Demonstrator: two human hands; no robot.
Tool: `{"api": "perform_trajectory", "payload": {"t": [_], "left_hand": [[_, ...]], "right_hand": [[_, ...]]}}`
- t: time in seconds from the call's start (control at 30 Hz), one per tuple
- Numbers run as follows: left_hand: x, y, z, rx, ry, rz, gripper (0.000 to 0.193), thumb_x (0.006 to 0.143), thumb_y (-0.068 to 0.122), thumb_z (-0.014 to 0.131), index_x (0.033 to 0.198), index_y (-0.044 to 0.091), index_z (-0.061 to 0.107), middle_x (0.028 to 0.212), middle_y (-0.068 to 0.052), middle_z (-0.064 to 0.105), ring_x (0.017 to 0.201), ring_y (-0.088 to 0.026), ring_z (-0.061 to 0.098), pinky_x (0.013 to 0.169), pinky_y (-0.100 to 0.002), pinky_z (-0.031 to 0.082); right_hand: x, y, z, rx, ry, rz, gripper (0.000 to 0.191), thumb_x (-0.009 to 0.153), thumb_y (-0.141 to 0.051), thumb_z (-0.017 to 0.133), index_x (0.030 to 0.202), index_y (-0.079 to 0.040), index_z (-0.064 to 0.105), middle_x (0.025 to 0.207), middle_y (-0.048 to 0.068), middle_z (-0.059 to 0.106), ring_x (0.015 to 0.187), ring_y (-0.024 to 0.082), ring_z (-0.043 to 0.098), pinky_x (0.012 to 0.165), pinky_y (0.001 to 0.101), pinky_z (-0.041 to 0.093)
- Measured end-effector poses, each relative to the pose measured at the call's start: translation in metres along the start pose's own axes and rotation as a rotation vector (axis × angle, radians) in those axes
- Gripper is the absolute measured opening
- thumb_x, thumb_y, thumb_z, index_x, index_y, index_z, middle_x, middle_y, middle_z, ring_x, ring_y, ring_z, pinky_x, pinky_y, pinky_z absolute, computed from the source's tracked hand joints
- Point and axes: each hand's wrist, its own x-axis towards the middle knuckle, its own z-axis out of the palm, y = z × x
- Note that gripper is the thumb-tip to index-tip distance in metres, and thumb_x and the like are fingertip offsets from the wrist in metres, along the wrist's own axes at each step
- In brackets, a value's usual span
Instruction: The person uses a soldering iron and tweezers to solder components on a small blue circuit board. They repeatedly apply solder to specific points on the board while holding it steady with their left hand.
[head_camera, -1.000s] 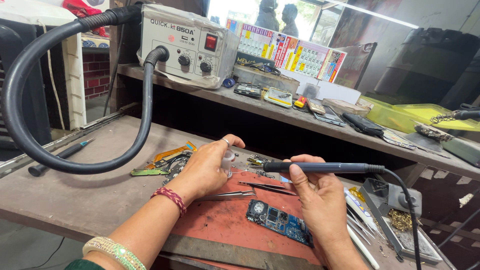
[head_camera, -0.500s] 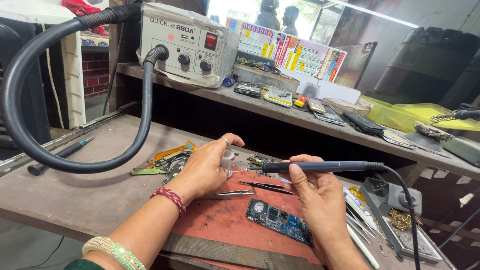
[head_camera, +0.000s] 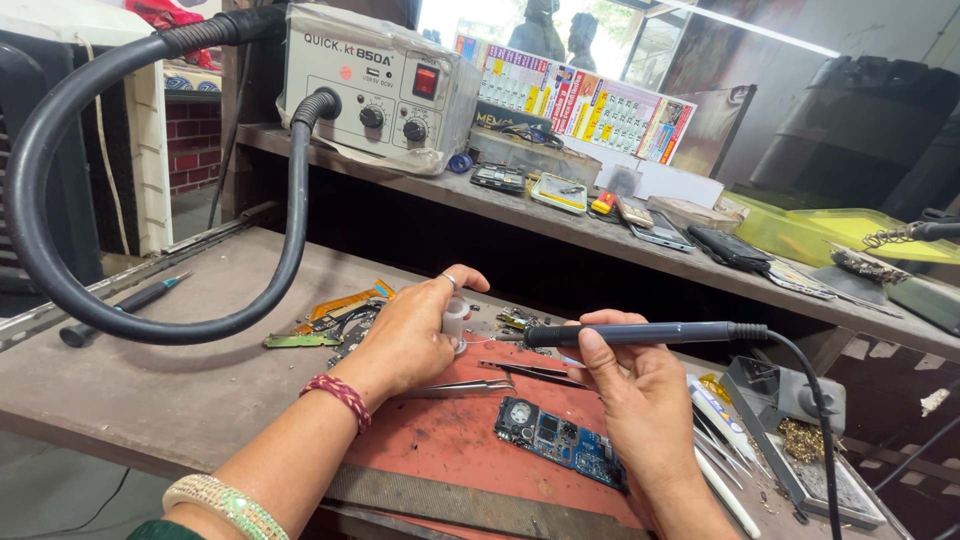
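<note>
- Head view, only angle there was: compared with the shots from a second and half a second back, basically nothing had moved. Both hands sat in the same spots, so to me it read as a steady hold, not a reposition.
- Left hand (head_camera: 410, 335), middle of the frame, was curled round a small whitish solder spool (head_camera: 455, 318), thumb and fingers pinching it, with a thin wire (head_camera: 480, 341) poking out to the right toward the iron's tip.
- Right hand (head_camera: 640, 395), just right of centre, was wrapped shut around the soldering iron (head_camera: 640, 333), thumb lying along the grip.
- The iron lay almost level, long axis running left-right across the frame, tip pointing left at the spool, cable trailing off the right end and down.
- Tip and wire looked about touching, but it was too small to call.
- Blue circuit board (head_camera: 560, 440) lay flat on the red mat (head_camera: 450, 450) in the lower middle, below both hands, untouched. Tweezers (head_camera: 470, 385) rested just under the left hand.
- Grey hot-air station (head_camera: 375, 85) sat upper left on the shelf, its black hose (head_camera: 60, 250) looping down the left side.
</note>
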Motion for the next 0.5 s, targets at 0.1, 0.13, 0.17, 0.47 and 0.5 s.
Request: {"api": "perform_trajectory", "payload": {"t": [0.1,0.13,0.17,0.47,0.5], "left_hand": [[0.0009,-0.0004,-0.0001,0.008,0.0,0.001,0.06,0.075,-0.005,0.071,0.126,0.024,0.059,0.114,-0.009,0.072,0.111,-0.03,0.067,0.093,-0.04,0.053],[0.0013,-0.0005,0.0001,0.011,0.002,-0.001,0.06,0.075,-0.005,0.071,0.126,0.024,0.059,0.114,-0.009,0.072,0.111,-0.03,0.067,0.093,-0.039,0.053],[0.0017,-0.0005,0.0002,0.014,0.003,-0.002,0.06,0.075,-0.006,0.07,0.126,0.024,0.059,0.114,-0.009,0.072,0.111,-0.03,0.067,0.093,-0.039,0.053],[0.0024,-0.0037,0.0026,0.018,0.006,-0.003,0.061,0.075,-0.007,0.067,0.126,0.023,0.059,0.112,-0.01,0.072,0.109,-0.031,0.068,0.092,-0.04,0.053],[0.0025,-0.0036,0.0025,0.019,0.002,-0.006,0.061,0.075,-0.008,0.066,0.126,0.023,0.059,0.111,-0.01,0.072,0.108,-0.031,0.068,0.091,-0.04,0.054]], "right_hand": [[0.0001,-0.0008,-0.001,-0.007,0.006,0.015,0.025,0.094,-0.024,0.064,0.113,-0.007,0.066,0.105,0.006,0.076,0.1,0.015,0.074,0.079,0.0296,0.06],[0.0003,-0.0009,-0.0012,-0.006,0.001,0.0,0.025,0.094,-0.024,0.064,0.113,-0.007,0.066,0.105,0.006,0.076,0.101,0.015,0.073,0.079,0.0296,0.059],[0.0003,-0.001,-0.0015,-0.005,-0.004,-0.014,0.025,0.095,-0.024,0.064,0.113,-0.007,0.066,0.105,0.006,0.076,0.101,0.015,0.073,0.079,0.0295,0.059],[0.0011,-0.0002,-0.001,-0.009,0.002,-0.002,0.025,0.095,-0.024,0.064,0.113,-0.007,0.066,0.104,0.007,0.076,0.099,0.016,0.074,0.079,0.0295,0.06],[0.001,-0.0003,-0.0006,-0.013,0.007,0.003,0.025,0.095,-0.024,0.064,0.113,-0.007,0.066,0.104,0.007,0.076,0.099,0.016,0.074,0.079,0.0296,0.06]]}}
